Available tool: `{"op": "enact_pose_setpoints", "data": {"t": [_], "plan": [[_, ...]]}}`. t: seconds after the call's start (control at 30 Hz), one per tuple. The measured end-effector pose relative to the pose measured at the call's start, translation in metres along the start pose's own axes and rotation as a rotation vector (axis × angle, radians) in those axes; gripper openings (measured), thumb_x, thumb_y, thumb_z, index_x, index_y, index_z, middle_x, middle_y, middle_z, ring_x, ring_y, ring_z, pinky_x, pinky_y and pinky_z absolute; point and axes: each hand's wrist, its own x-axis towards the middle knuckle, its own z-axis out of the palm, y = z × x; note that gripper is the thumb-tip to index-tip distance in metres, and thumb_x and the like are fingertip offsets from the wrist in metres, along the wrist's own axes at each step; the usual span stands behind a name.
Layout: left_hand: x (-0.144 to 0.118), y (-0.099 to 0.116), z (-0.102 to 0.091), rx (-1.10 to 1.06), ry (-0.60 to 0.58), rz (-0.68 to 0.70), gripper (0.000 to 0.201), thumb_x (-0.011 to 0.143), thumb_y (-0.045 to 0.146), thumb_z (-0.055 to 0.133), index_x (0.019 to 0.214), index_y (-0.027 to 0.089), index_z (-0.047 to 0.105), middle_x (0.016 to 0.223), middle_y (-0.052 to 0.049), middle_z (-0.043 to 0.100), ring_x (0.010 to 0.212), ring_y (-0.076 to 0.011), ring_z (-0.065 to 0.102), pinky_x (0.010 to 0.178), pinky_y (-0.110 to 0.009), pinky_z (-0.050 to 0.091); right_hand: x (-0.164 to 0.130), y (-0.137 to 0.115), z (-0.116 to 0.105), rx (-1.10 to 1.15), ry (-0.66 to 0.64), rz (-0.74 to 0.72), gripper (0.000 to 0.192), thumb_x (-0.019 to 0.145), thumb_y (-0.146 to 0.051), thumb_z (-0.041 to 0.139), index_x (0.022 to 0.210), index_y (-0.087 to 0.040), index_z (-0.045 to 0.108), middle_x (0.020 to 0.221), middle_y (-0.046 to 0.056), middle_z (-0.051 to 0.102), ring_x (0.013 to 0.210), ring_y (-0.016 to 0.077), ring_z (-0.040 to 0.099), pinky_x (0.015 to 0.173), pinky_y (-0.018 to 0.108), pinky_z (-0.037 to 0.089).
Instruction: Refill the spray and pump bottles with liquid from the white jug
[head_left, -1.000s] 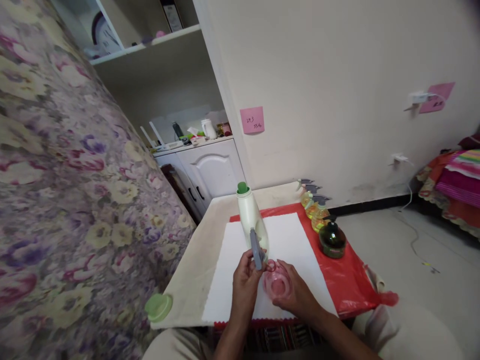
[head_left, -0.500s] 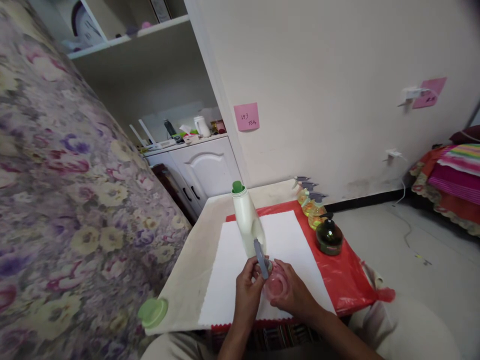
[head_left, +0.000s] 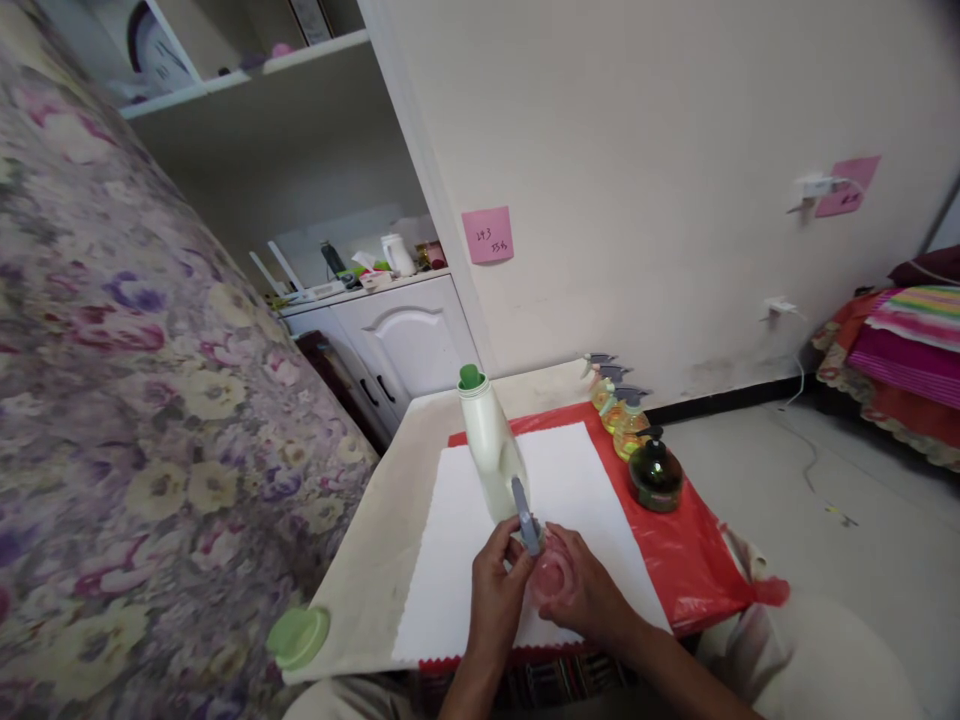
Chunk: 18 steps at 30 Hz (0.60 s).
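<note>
My left hand (head_left: 496,585) grips a grey spray-trigger head (head_left: 524,512) set on the neck of a small pink see-through bottle (head_left: 550,578). My right hand (head_left: 581,592) is wrapped around that pink bottle. Both are held just above a white sheet (head_left: 570,470) on a low table. A tall white bottle (head_left: 490,447) with an open green neck stands upright just behind the hands.
A loose green cap (head_left: 298,636) lies at the table's near left corner. Several yellow spray bottles (head_left: 621,411) and a dark green pump bottle (head_left: 655,473) stand on red plastic (head_left: 697,560) at the right. A floral-covered bed (head_left: 112,400) rises left. White cabinet (head_left: 405,340) behind.
The hands have drawn closer around the pink bottle, and the grey trigger head has tilted and dropped nearer its neck. The view has shifted slightly.
</note>
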Motion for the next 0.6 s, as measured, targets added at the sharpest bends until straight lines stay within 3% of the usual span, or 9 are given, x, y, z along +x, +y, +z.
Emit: {"op": "enact_pose_setpoints", "data": {"t": [0.33,0.43,0.6], "plan": [[0.0,-0.001,0.011,-0.052,0.087,-0.077,0.025,0.069,0.031,0.073,0.09,0.019,0.063,0.055,0.009,0.038,0.055,-0.0111,0.04,0.055,-0.021,0.034,0.0,-0.002,0.0,0.015,-0.008,0.026,0.097,0.053,-0.01,0.073,0.139,-0.026,0.031,0.137,0.011,0.045,0.13,0.0314,0.043,0.107,0.049,0.037],[0.002,0.0,0.006,-0.084,0.036,-0.063,0.026,0.07,0.031,0.072,0.092,0.019,0.066,0.06,0.007,0.048,0.058,-0.0114,0.043,0.059,-0.022,0.036,0.0,-0.001,0.0,0.027,0.001,-0.001,0.095,0.054,-0.008,0.07,0.138,-0.025,0.031,0.136,0.011,0.045,0.129,0.0288,0.044,0.108,0.046,0.038],[0.005,0.003,-0.008,-0.124,-0.143,0.031,0.03,0.074,0.03,0.069,0.103,0.021,0.069,0.091,-0.002,0.065,0.081,-0.0178,0.055,0.076,-0.026,0.042,0.0,0.0,-0.001,0.026,-0.009,-0.023,0.095,0.052,-0.008,0.071,0.137,-0.025,0.032,0.135,0.011,0.045,0.129,0.0289,0.044,0.109,0.046,0.037]]}}
